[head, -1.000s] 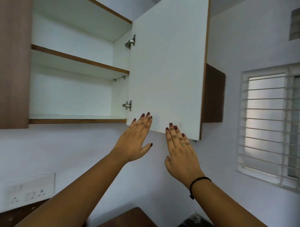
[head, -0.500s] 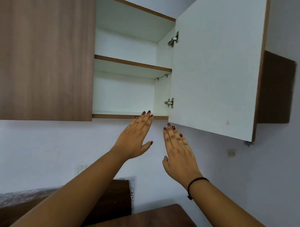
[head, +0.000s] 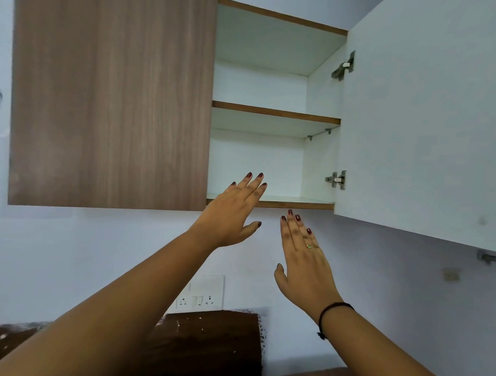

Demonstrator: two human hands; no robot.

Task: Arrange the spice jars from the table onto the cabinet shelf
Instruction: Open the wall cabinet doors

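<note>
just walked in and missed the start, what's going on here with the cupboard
A person stands below a wall cabinet with both arms raised. Its right door is open, its left door closed. The left hand reaches up, fingers straight, in front of the lower shelf edge; contact cannot be told. The right hand is open just below that shelf. Neither holds anything, and no spice jar shows in this view.

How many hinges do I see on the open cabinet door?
2: the upper hinge above the middle shelf, the lower hinge below it. None seems hidden.
</note>
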